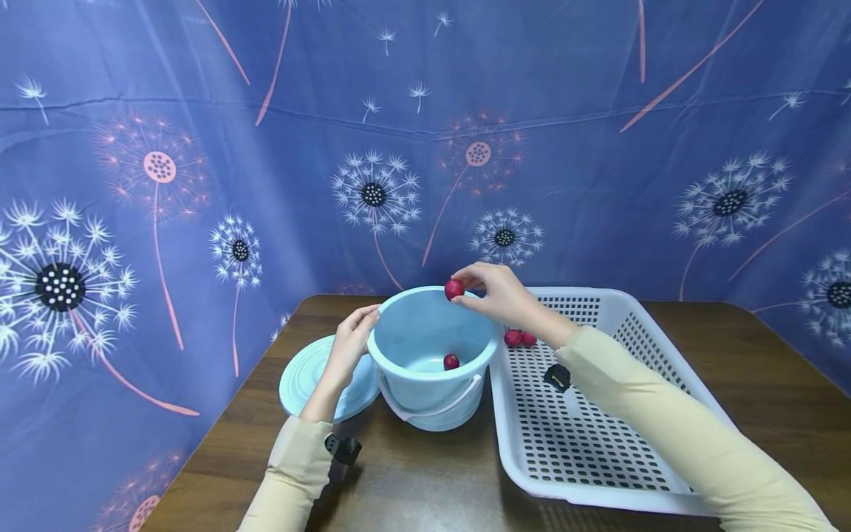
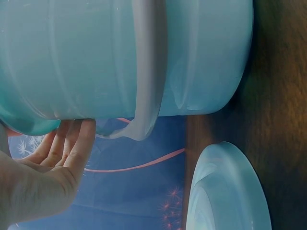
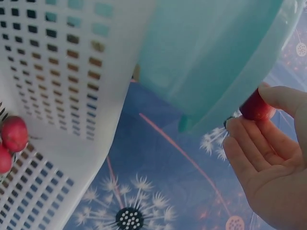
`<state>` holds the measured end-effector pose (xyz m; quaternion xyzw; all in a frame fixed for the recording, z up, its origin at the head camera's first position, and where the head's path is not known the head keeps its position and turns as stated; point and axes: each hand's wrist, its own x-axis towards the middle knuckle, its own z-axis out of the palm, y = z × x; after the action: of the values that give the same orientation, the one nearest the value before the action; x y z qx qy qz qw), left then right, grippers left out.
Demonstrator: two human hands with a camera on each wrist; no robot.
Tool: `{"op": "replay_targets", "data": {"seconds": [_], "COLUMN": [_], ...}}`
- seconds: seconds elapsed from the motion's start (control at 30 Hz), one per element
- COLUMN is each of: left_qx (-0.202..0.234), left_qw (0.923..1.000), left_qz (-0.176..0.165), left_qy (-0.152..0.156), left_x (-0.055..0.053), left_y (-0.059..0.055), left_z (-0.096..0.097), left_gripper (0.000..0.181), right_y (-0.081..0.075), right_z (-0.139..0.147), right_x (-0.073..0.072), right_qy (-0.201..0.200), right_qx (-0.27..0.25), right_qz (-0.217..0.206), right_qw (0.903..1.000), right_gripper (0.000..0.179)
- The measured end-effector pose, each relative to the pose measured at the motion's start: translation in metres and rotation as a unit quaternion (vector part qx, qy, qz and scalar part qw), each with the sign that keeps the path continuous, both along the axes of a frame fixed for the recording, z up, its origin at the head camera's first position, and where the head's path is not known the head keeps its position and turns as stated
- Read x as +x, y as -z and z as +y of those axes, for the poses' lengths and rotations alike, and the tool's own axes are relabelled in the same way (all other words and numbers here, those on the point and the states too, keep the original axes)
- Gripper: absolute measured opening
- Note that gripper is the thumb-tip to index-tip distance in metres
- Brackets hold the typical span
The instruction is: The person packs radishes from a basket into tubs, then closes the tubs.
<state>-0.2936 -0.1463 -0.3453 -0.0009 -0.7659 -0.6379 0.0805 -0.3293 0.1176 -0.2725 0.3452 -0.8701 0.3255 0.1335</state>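
My right hand [image 1: 500,293] pinches a small red radish [image 1: 454,289] between thumb and fingertips, over the far right rim of a light blue bucket [image 1: 425,403]. In the right wrist view the held radish [image 3: 257,106] overlaps the rim. One more radish [image 1: 451,361] lies on the bucket's floor. My left hand [image 1: 348,346] holds the bucket's left rim; the left wrist view shows its fingers [image 2: 82,139] against the outer wall, its thumb hidden. Two radishes [image 1: 513,338] lie at the left side of a white perforated basket [image 1: 528,479], partly behind my right forearm.
A round blue lid [image 1: 297,373] lies left of the bucket, partly under my left forearm. The bucket's pale handle [image 1: 444,411] hangs down in front. The basket stands close on the bucket's right. A blue dandelion-print cloth [image 1: 425,148] hangs behind the wooden table [image 1: 412,480].
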Motion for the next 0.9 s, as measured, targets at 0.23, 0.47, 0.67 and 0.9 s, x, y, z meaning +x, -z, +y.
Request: {"op": "replay_targets", "data": {"seconds": [0.23, 0.47, 0.67, 0.9], "left_qx": [-0.001, 0.003, -0.001, 0.006], "left_qw": [1.0, 1.0, 0.9999, 0.9999], "left_qz": [0.002, 0.003, 0.006, 0.009], "left_qy": [-0.005, -0.006, -0.009, -0.005], "left_x": [0.001, 0.0, 0.0, 0.0], "left_y": [0.0, 0.0, 0.001, 0.002], "left_z": [-0.001, 0.0, 0.0, -0.004], "left_gripper": [0.038, 0.037, 0.037, 0.037], "right_y": [0.001, 0.004, 0.009, 0.018], "right_z": [-0.017, -0.03, -0.041, -0.05], "right_x": [-0.002, -0.001, -0.002, -0.005], "right_qy": [-0.029, -0.049, -0.058, -0.066], "right_qx": [0.009, 0.011, 0.024, 0.037], "right_qz": [0.003, -0.006, -0.01, -0.009], "right_qw": [0.9995, 0.9987, 0.998, 0.9971], "right_gripper": [0.034, 0.032, 0.032, 0.027]}}
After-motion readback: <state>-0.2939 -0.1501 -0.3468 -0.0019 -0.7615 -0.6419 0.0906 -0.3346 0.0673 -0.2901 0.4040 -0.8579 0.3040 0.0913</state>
